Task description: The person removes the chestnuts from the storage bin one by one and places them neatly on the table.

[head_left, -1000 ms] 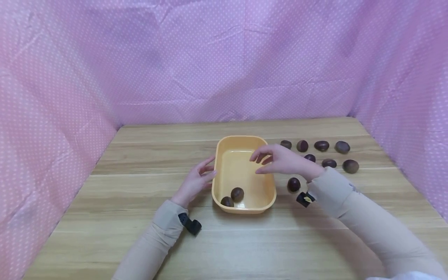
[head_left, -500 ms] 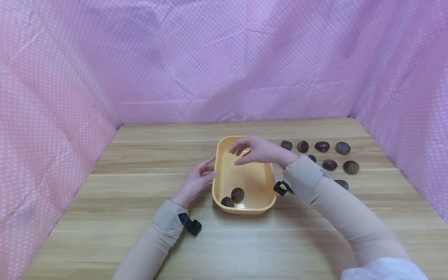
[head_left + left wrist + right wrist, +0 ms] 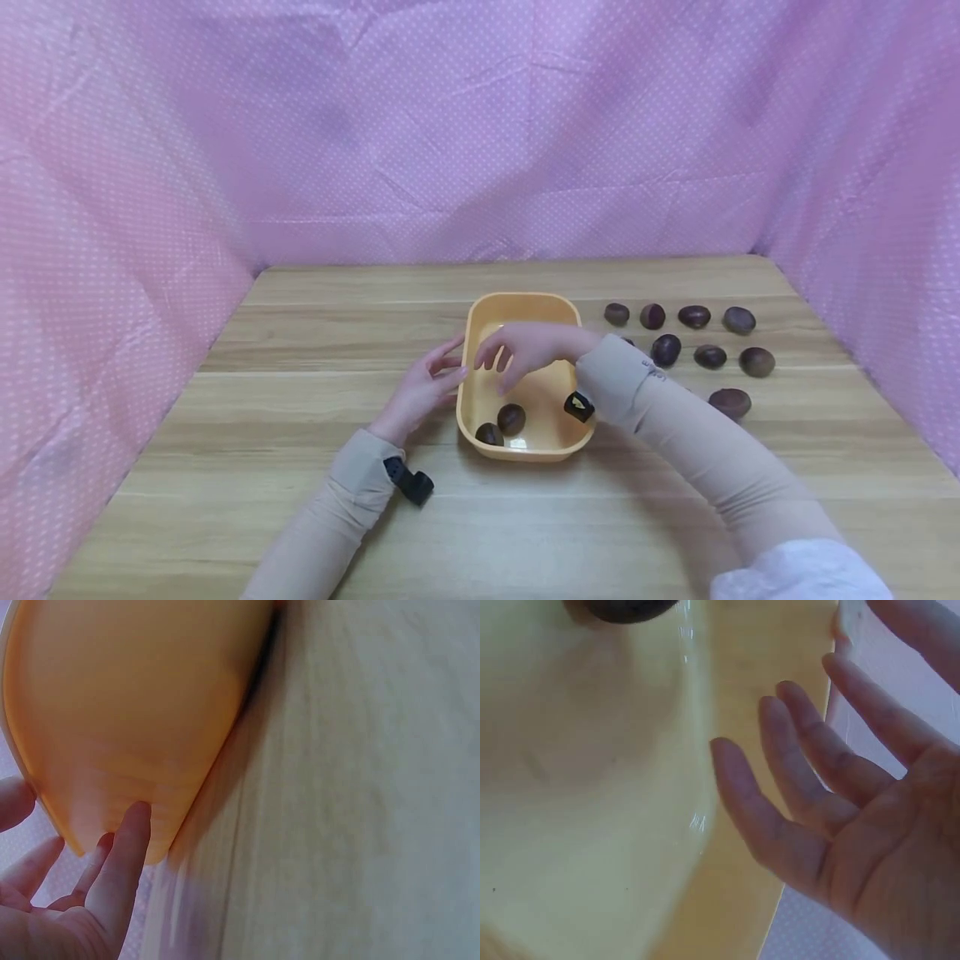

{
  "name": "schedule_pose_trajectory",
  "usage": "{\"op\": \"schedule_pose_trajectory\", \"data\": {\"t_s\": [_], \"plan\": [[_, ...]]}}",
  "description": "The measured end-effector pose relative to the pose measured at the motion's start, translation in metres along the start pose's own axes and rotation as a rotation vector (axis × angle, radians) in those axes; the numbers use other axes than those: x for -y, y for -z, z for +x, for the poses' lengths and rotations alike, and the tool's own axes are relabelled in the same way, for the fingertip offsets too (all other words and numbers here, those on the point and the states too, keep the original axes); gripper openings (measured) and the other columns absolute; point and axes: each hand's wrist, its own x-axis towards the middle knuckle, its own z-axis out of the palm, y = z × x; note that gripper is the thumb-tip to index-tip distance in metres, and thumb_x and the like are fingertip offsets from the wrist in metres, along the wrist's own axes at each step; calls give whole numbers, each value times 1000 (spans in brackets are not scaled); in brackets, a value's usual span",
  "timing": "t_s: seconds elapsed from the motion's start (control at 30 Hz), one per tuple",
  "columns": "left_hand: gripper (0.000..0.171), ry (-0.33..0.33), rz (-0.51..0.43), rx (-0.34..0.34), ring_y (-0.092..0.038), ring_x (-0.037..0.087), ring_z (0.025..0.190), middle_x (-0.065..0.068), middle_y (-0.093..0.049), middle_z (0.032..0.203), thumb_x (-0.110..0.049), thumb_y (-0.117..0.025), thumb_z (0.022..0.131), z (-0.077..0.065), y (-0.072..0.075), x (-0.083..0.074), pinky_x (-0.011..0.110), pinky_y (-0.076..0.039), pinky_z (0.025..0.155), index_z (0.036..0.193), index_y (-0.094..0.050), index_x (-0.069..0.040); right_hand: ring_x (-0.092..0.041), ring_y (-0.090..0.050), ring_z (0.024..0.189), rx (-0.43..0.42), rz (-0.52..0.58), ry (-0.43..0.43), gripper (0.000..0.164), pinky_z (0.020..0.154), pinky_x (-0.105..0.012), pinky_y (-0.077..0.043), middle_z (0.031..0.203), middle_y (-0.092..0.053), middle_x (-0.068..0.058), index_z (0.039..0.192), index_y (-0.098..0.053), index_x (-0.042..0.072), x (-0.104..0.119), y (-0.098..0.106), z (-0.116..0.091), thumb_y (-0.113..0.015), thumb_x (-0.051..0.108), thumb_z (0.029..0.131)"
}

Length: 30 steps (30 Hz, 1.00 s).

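Note:
A yellow plastic bin [image 3: 558, 442] stands on the wooden table, with two brown chestnuts [image 3: 512, 419] in its near left corner. My left hand [image 3: 423, 392] is at the bin's left side; in the left wrist view its extended fingertips [image 3: 136, 817] touch the outer wall, and the thumb is by the rim. Over the bin's inside hovers my right hand [image 3: 521, 350], with loosely bent fingers that hold nothing. The right wrist view shows those fingers [image 3: 739, 776] spread in front of the bin's inner wall, with part of a dark chestnut [image 3: 630, 607] at the top edge.
Several more chestnuts [image 3: 710, 357] lie in loose rows on the table right of the bin. My right forearm [image 3: 712, 458] passes over the table there and partly covers some. A pink dotted curtain [image 3: 480, 125] surrounds the table's back and sides.
My right hand has moved left from the bin's right rim, then lower and nearer over its inside. More chestnuts at right have come into sight. My left hand stays at the bin's side.

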Motion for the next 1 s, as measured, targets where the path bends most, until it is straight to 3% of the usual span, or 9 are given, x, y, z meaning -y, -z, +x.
{"op": "schedule_pose_trajectory", "data": {"t_s": [0.2, 0.47, 0.73, 1.0], "plan": [[57, 0, 9, -21, -55, 29, 116, 18, -49, 134, -9, -58, 93, 1, 1, 0, 41, -54, 90, 145, -39, -23, -29, -57, 112, 52, -47, -27, 50, 94, -31, -49, 120, -59, -15, 121, -58, 4, 3, -6, 6, -74, 9, 74], [57, -8, -4, -14, -59, 28, 107, 22, -48, 135, -5, -56, 94, 0, -1, 0, 41, -55, 89, 146, -37, -17, -20, -54, 105, 177, -127, -142, 50, 93, -32, -45, 118, -57, -9, 114, -61, 15, -3, -23, 13, -83, 15, 70], [57, -12, -20, -9, -54, 34, 119, 23, -47, 134, -3, -55, 93, 1, -1, 0, 41, -54, 90, 146, -37, -16, -11, -52, 90, 236, -65, -66, 48, 86, -22, -43, 102, -60, -3, 112, -62, 8, -12, -30, 14, -83, 8, 69], [56, -7, -13, -5, -60, 23, 101, 23, -48, 133, -4, -55, 94, 0, -2, 1, 39, -56, 87, 146, -37, -16, -3, -52, 74, 286, 6, 3, 29, 73, -14, -45, 83, -64, 2, 94, -63, 1, -15, -38, 17, -77, -3, 70]]}}
